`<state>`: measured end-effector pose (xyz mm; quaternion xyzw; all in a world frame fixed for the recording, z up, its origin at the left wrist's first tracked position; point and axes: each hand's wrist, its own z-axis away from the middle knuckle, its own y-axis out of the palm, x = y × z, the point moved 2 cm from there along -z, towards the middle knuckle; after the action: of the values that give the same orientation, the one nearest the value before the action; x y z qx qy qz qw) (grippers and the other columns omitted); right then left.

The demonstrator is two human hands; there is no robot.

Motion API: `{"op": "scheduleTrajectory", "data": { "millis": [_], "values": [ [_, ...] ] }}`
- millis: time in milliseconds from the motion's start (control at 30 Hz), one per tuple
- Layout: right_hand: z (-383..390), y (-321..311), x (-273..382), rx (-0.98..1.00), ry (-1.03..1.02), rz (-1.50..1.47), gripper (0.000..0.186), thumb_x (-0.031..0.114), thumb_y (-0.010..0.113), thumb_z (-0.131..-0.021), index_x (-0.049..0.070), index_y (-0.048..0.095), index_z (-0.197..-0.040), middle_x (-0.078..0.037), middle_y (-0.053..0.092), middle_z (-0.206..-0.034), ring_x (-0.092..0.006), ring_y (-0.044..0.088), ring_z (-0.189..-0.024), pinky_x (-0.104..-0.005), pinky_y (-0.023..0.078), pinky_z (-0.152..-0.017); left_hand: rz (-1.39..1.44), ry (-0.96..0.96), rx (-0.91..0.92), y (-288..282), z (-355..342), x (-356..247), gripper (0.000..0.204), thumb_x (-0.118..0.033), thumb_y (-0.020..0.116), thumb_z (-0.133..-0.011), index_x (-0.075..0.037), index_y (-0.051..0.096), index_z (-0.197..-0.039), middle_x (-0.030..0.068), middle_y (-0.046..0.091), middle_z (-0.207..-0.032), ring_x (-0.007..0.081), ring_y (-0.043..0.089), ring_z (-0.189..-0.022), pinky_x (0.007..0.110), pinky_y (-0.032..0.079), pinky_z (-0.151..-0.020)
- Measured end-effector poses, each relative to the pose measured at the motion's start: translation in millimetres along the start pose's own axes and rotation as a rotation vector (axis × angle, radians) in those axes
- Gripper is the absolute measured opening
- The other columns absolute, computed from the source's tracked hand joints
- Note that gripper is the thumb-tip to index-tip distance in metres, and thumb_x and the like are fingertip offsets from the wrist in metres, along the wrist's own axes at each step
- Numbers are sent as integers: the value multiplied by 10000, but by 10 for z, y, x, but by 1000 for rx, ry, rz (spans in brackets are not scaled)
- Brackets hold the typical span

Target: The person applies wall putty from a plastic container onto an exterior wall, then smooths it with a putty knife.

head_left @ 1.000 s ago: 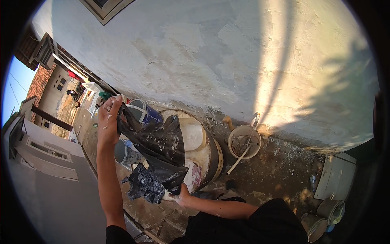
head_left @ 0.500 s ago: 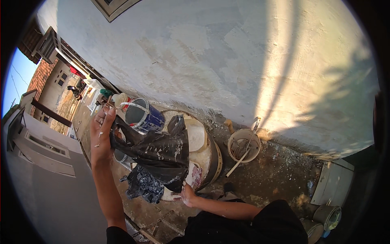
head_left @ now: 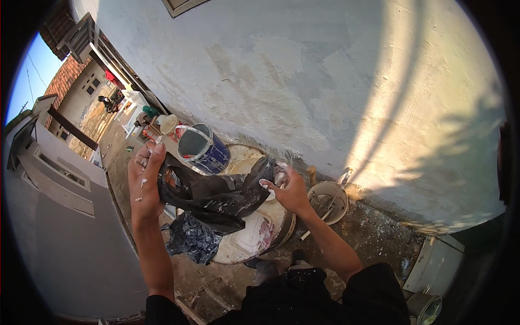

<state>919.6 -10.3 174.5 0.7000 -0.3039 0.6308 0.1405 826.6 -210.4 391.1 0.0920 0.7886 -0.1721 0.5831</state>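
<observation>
A black plastic bag (head_left: 222,192) smeared with white paste is stretched between my two hands over a round, whitened drum top (head_left: 273,219). My left hand (head_left: 146,176) is closed on the bag's left end, with white paste on its fingers and back. The bag's right end is gripped by my right hand (head_left: 290,189), whose fingers are also whitened. Below the bag, a crumpled dark plastic sheet (head_left: 192,238) hangs at the drum's left side. A pale tray-like plastic piece (head_left: 252,235) lies on the drum top, partly covered by the bag.
A blue bucket (head_left: 211,154) stands behind the drum, near the patchy plastered wall (head_left: 281,81). Right of the drum is a pale bucket (head_left: 330,200) with a stick in it. A whitish panel (head_left: 433,265) leans at the lower right. Wooden pieces (head_left: 203,298) lie by my feet.
My right hand has risen from the drum's near edge and taken hold of the bag's right end. The bag, which hung down, is now drawn up between both hands. The view has shifted.
</observation>
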Motion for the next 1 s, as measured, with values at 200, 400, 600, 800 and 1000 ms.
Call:
{"op": "scheduleTrajectory", "data": {
  "millis": [200, 400, 600, 800, 1000],
  "values": [
    [-207, 166, -59, 139, 28, -68, 388, 288, 764, -780, -63, 668, -914, -98, 659, -687, -114, 596, -612, -267, 468, -580, 54, 44, -57, -197, 69, 94, 206, -294, 591, -921, -124, 521, -828, -75, 484, -629, -7, 407, -455, 160, 342, -403],
    [-348, 194, 81, 268, -26, -301, 270, 157, 749, -793, -75, 652, -894, -68, 672, -754, -71, 579, -658, -230, 452, -588, 31, 17, -147, -485, 146, 119, 213, -296, 584, -927, -128, 514, -818, -75, 472, -618, -7, 407, -464, 169, 323, -401],
    [-577, 354, 558, 380, -72, -266, 156, 54, 688, -813, -76, 648, -889, -59, 661, -772, -87, 595, -725, -228, 460, -651, 84, 56, -250, -774, 403, 224, 209, -305, 574, -935, -139, 511, -825, -78, 439, -593, -12, 382, -473, 163, 294, -417],
    [-731, 663, 719, 448, -63, -130, 114, 8, 662, -819, -77, 645, -892, -63, 659, -812, -93, 600, -765, -226, 463, -703, 115, -28, -299, -925, 790, 587, 194, -278, 567, -945, -119, 523, -843, -77, 462, -661, -6, 423, -529, 165, 338, -458],
    [-736, 731, 1008, 460, -122, -124, 146, 76, 715, -803, -53, 656, -839, -32, 643, -767, -64, 556, -718, -217, 433, -656, 128, -37, -345, -1023, 913, 699, 227, -270, 582, -940, -97, 527, -803, -34, 538, -720, 11, 466, -550, 177, 380, -449]
  ]
}}
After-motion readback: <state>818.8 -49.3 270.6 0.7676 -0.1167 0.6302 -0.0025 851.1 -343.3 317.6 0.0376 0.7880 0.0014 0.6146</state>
